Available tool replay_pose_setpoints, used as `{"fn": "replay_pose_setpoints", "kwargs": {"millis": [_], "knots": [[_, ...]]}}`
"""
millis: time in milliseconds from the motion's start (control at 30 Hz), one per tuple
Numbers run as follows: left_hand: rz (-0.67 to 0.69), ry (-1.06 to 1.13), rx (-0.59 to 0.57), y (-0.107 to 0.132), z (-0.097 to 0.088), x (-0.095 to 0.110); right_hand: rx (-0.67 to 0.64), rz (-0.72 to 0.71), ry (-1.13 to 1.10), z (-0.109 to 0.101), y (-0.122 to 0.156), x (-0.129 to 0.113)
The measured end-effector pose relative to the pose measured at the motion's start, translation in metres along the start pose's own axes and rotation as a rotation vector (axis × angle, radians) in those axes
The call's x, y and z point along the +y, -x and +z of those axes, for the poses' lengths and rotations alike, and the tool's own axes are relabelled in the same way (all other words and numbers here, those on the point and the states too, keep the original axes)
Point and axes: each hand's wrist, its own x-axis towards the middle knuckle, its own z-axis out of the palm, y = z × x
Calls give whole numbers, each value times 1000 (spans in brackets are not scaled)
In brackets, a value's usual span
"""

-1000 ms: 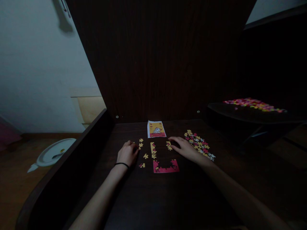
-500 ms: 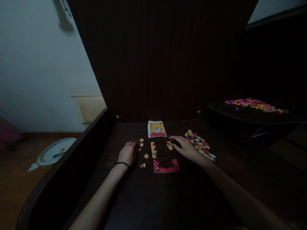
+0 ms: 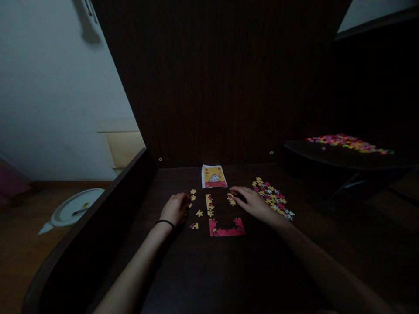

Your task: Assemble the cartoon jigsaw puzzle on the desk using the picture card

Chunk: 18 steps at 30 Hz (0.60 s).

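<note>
My left hand (image 3: 176, 209) rests on the dark table (image 3: 203, 270) with its fingers curled, a black band on the wrist, right beside a few loose yellow puzzle pieces (image 3: 193, 197). My right hand (image 3: 252, 201) lies flat with fingers stretched, its fingertips at a small yellow joined strip (image 3: 231, 199). Between the hands lie a longer yellow strip (image 3: 209, 205) and a pink joined bottom border (image 3: 227, 227). A small picture card (image 3: 213, 176) sits at the back. What the left fingers enclose is hidden.
A pile of loose pink, yellow and white pieces (image 3: 273, 198) lies right of my right hand. A dark shelf (image 3: 343, 157) at right carries more coloured pieces. A raised board (image 3: 108, 209) edges the table's left; a white round lid (image 3: 73, 208) lies on the floor beyond.
My left hand has shifted slightly toward the loose yellow pieces. My right hand has stayed almost still at the small yellow strip.
</note>
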Motion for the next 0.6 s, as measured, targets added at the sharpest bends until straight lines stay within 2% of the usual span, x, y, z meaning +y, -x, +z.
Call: {"fn": "replay_pose_setpoints", "kwargs": {"millis": [400,600], "knots": [[34,67,-90,-2,1,-2,-49,-18,-12,3,1,5],[69,20,-103,-2,-4,-6,-50,-19,-16,1,1,3]]}}
